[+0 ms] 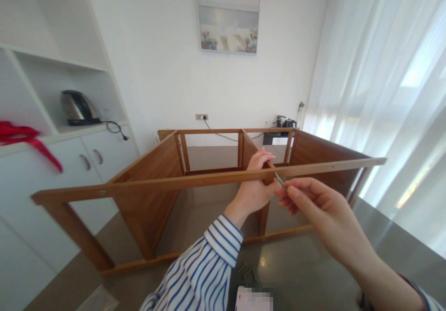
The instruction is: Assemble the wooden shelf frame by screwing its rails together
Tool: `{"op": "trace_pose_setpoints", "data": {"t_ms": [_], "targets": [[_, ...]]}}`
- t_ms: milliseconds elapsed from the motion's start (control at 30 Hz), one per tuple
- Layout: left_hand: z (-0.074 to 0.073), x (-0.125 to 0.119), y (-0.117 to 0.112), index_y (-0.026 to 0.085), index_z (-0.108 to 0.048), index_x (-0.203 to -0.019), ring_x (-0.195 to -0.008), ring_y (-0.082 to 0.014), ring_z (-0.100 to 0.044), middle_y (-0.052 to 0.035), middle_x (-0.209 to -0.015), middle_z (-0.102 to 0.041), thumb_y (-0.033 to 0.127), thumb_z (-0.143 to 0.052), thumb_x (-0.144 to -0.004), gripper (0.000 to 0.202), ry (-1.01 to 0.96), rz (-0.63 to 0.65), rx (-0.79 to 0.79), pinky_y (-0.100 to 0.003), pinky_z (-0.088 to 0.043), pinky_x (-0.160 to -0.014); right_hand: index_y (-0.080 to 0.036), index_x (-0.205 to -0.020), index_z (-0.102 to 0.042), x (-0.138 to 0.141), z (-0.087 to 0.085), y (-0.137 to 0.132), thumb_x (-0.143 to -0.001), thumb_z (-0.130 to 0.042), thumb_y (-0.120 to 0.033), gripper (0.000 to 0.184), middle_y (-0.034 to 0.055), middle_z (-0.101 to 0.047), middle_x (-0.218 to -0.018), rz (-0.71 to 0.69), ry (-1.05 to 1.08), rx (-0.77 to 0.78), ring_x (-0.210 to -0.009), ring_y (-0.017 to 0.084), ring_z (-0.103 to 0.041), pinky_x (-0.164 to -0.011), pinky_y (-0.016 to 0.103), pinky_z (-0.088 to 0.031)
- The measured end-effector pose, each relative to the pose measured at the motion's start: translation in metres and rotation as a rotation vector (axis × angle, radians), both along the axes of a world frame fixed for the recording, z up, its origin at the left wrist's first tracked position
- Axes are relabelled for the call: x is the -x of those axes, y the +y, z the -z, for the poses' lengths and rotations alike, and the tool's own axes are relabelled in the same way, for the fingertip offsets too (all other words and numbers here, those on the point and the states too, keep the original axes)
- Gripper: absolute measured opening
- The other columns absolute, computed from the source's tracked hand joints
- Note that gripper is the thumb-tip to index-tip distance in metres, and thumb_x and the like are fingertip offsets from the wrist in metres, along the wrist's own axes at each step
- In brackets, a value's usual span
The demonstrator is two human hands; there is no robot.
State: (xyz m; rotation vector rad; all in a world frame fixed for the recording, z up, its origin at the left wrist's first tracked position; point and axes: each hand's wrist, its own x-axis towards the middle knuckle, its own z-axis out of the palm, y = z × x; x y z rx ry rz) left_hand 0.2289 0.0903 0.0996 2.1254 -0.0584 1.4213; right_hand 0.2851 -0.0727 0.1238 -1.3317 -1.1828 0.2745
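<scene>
One screw point(280, 180), near end hidden by right hand point(325, 213).

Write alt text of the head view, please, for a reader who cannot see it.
The right hand holds a thin metal fastener at the front top rail of a wooden frame, while the left hand grips the frame close by. Loose fasteners lie on the grey floor in front.

On the floor point(289, 278), we have the frame point(209, 179) before us, with screws point(247, 272) nearer; a kettle point(78, 106) in the cabinet point(101, 139) lies left, the curtain point(383, 93) right, and a picture point(228, 16) on the wall point(156, 46) behind.
</scene>
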Motion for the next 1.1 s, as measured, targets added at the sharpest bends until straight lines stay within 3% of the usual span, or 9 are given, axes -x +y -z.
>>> {"op": "trace_pose_setpoints", "data": {"t_ms": [267, 333, 433, 567, 700, 800, 933, 1033, 1100], "targets": [[-0.001, 0.000, -0.001, 0.021, -0.047, -0.112, -0.133, -0.0252, -0.034, -0.0098, -0.127, -0.048, 0.006, -0.058, -0.065, 0.051, 0.028, -0.031, -0.022, -0.049, -0.028, -0.111, -0.020, -0.102, -0.064, -0.014, -0.017, -0.018, -0.089, -0.053, -0.020, 0.017, 0.0081, -0.067, -0.096, 0.364, -1.171, -0.160, -0.088, 0.021, -0.061, -0.077, 0.035, -0.049], [-0.001, 0.000, -0.001, 0.021, -0.047, -0.112, -0.133, -0.0250, -0.034, -0.0098, -0.126, -0.049, 0.005, -0.057, -0.064, 0.052, 0.031, -0.030, -0.016, -0.049, -0.027, -0.111, -0.019, -0.105, -0.063, -0.016, -0.022, -0.021, -0.089, -0.052, -0.019, 0.019, 0.0093, -0.067, -0.095, 0.382, -1.309, -0.140, -0.088, 0.023, -0.060, -0.075, 0.036, -0.048], [-0.001, 0.000, -0.001, 0.021, -0.047, -0.112, -0.133, -0.0251, -0.034, -0.0099, -0.126, -0.049, 0.005, -0.057, -0.063, 0.052, 0.033, -0.029, -0.018, -0.049, -0.027, -0.111, -0.017, -0.104, -0.063, -0.015, -0.024, -0.022, -0.090, -0.051, -0.019, 0.019, 0.0098, -0.067, -0.093, 0.338, -1.334, -0.125, -0.085, 0.022, -0.060, -0.074, 0.036, -0.048], [0.000, -0.001, 0.000, 0.020, -0.047, -0.112, -0.133, -0.0252, -0.033, -0.0103, -0.127, -0.048, 0.005, -0.057, -0.065, 0.051, 0.024, -0.026, -0.026, -0.049, -0.027, -0.111, -0.019, -0.098, -0.064, -0.009, -0.018, -0.017, -0.090, -0.052, -0.020, 0.015, 0.0050, -0.068, -0.082, 0.300, -1.055, -0.106, -0.072, 0.016, -0.061, -0.067, 0.029, -0.048], [0.000, -0.001, 0.000, 0.020, -0.048, -0.111, -0.132, -0.0253, -0.035, -0.0106, -0.126, -0.049, 0.007, -0.059, -0.066, 0.049, -0.002, -0.020, -0.023, -0.048, -0.028, -0.110, -0.022, -0.099, -0.064, 0.001, -0.009, -0.008, -0.087, -0.056, -0.030, 0.016, 0.0019, -0.070, -0.080, 0.266, -0.468, 0.012, -0.067, 0.014, -0.063, -0.058, 0.024, -0.049], [0.001, -0.001, 0.001, 0.021, -0.048, -0.111, -0.131, -0.0258, -0.035, -0.0103, -0.126, -0.048, 0.009, -0.062, -0.066, 0.048, -0.010, -0.008, -0.017, -0.048, -0.029, -0.110, -0.020, -0.097, -0.064, 0.007, -0.006, -0.002, -0.083, -0.061, -0.037, 0.022, 0.0020, -0.070, -0.076, 0.117, -0.020, 0.058, -0.063, 0.012, -0.062, -0.056, 0.023, -0.049], [0.003, -0.002, 0.002, 0.021, -0.048, -0.111, -0.132, -0.0252, -0.035, -0.0102, -0.126, -0.049, 0.012, -0.064, -0.067, 0.047, -0.020, 0.014, -0.001, -0.047, -0.028, -0.110, -0.017, -0.089, -0.064, 0.014, -0.007, 0.005, -0.078, -0.069, -0.037, 0.023, 0.0032, -0.070, -0.078, -0.130, 0.447, -0.001, -0.059, 0.007, -0.058, -0.055, 0.018, -0.047], [0.002, -0.001, 0.002, 0.021, -0.048, -0.110, -0.132, -0.0254, -0.035, -0.0103, -0.124, -0.050, 0.016, -0.065, -0.069, 0.044, -0.025, 0.027, 0.004, -0.048, -0.028, -0.110, -0.016, -0.090, -0.065, 0.016, -0.006, 0.007, -0.076, -0.070, -0.036, 0.024, 0.0045, -0.070, -0.084, -0.205, 0.609, -0.036, -0.061, 0.006, -0.058, -0.057, 0.016, -0.047], [0.001, 0.000, 0.002, 0.021, -0.049, -0.110, -0.131, -0.0260, -0.035, -0.0110, -0.124, -0.050, 0.020, -0.067, -0.070, 0.044, -0.027, 0.034, 0.005, -0.048, -0.028, -0.110, -0.017, -0.093, -0.066, 0.015, -0.004, 0.007, -0.076, -0.070, -0.037, 0.027, 0.0057, -0.071, -0.087, -0.194, 0.579, -0.025, -0.066, 0.008, -0.061, -0.059, 0.018, -0.049]]}}
